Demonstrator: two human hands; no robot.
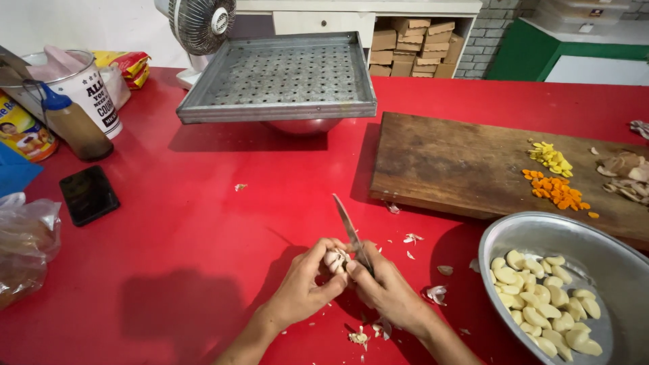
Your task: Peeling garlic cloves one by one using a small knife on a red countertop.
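Peeling garlic clove [332,259]: left hand [304,287] pinching, right hand [387,290] gripping knife [351,232].

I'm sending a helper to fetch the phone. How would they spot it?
On the red table, look left, below the brown sauce bottle. The phone lies flat there, a black rectangle, the only dark flat thing on that side.

Left hand [302,287] and right hand [387,290]: both bare, forearms uncovered, no sleeves, gloves, rings or watch visible.
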